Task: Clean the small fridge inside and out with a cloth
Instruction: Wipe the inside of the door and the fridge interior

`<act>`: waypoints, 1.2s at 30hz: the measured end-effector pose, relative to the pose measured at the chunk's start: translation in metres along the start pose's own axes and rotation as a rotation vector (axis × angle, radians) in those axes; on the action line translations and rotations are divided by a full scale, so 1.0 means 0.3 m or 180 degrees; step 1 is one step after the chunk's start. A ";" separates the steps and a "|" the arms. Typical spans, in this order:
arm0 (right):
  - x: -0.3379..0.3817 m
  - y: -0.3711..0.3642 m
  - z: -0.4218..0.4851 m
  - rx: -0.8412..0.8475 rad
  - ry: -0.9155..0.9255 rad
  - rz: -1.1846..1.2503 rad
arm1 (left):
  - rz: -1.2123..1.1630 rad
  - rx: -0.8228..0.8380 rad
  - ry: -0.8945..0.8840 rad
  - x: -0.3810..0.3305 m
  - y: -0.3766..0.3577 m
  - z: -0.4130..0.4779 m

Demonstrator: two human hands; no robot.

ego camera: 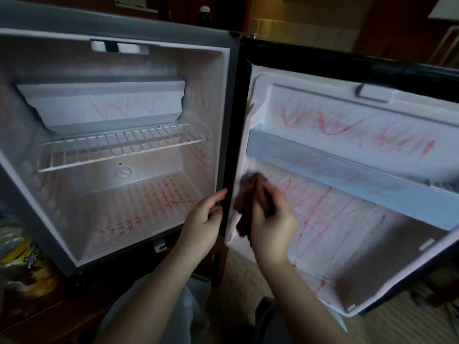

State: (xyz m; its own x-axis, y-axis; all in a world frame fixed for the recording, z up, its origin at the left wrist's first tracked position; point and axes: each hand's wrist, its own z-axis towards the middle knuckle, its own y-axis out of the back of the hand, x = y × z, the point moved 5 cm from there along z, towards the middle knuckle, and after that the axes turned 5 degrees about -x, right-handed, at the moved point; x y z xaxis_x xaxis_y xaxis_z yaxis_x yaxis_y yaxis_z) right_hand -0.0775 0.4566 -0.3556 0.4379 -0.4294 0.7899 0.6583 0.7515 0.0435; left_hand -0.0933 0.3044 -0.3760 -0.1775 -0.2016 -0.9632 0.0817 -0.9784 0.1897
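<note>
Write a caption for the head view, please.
Right hand rubs a dark cloth over red scribbles inside the fridge door; left hand holds its edge.

The fridge frame [99,18] is grey. Its inner liner [149,184] is white, marked with red zigzags on the freezer flap [111,108] and the right wall, and with dashed red rows across its ribbed bottom. The wire shelf [119,145] is white. The door edge [242,120] is black. The door liner [335,219] is white under dense red scribbles, long loops and drips. The door rail [347,170] is a pale, translucent blue-grey. The cloth [244,204] is dark brownish-red. A packet [22,254] at the left is yellow and brown. The carpet [402,326] is beige with fine stripes.
</note>
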 end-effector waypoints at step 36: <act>-0.252 -0.108 -0.308 0.0385 -0.0582 -0.0788 | 0.0947 0.0085 -0.0083 0.266 -0.056 -0.027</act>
State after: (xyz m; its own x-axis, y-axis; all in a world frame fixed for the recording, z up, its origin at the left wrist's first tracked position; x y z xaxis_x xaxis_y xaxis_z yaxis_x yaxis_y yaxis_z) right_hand -0.0755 0.4184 -0.4734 0.1494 -0.5176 0.8425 0.6487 0.6943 0.3116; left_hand -0.1010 0.3051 -0.4577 -0.1748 -0.4804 -0.8595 0.1083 -0.8770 0.4681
